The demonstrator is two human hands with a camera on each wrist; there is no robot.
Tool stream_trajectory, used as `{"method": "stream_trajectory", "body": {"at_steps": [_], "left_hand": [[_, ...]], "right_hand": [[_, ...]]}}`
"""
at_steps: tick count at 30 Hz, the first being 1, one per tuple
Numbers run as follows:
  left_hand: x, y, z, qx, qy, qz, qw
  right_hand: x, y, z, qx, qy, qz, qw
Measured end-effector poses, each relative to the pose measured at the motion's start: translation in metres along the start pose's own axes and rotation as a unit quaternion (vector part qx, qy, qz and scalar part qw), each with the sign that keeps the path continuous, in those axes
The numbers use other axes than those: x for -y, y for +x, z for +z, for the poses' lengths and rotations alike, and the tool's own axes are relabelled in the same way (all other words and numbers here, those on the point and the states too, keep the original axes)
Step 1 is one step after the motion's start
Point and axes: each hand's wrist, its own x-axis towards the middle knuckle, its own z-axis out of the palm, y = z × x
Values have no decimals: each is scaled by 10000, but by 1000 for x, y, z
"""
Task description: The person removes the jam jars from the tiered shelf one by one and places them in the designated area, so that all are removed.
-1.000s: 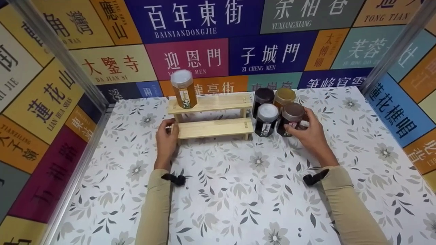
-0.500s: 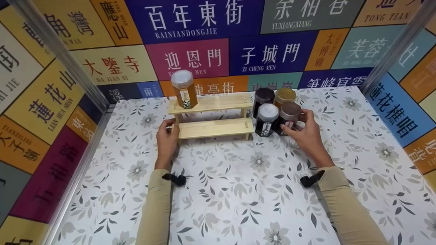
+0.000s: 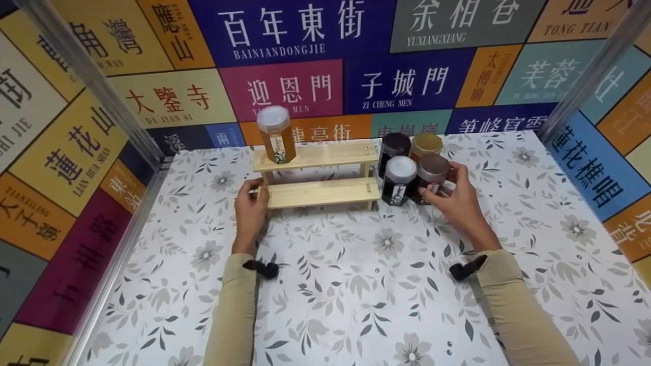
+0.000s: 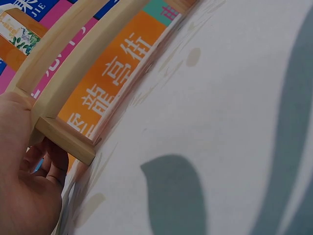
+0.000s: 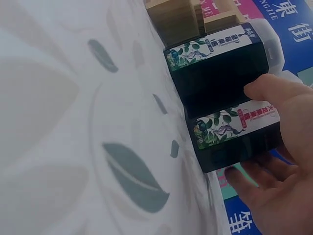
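Note:
My left hand (image 3: 250,211) grips the left end of a two-step wooden display stand (image 3: 320,192), its thumb at the edge of the lower step. In the left wrist view the fingers curl beneath the board (image 4: 63,139). With my right hand (image 3: 462,201) I hold a dark jar with a brown lid (image 3: 434,168) on the table, thumb in front and fingers round its right side. That jar stands upright against a dark jar with a white lid (image 3: 400,178). The right wrist view shows both labels, the held jar (image 5: 220,134) with pinkish-red print.
An amber jar with a white lid (image 3: 277,137) stands on the upper step at its left end. Behind the front pair of jars are a dark-lidded jar (image 3: 394,147) and a yellow-lidded one (image 3: 426,145). A sign-covered wall (image 3: 285,30) rises behind the flowered tablecloth (image 3: 356,305).
My right hand has slid the brown-lidded jar slightly left, closer to the white-lidded dark jar, then stayed nearly still. My left hand has kept its place on the stand.

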Motion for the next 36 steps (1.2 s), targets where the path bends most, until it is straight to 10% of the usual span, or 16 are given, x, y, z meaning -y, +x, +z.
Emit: {"method": "stream_trajectory", "body": {"at_steps": [11,21,36], "left_hand": [[3,3,-3,-40,23,86,10000],[3,2,-1,-33,-30,-3,10000],[0,1,1,-40,-11,-73,10000]], "right_hand": [[58,6,28,-1276,58,-1535,9799],[122,-5,95,-585,889,-2166,9704],[169,38,199,617,1243,-2417,9604]]}}
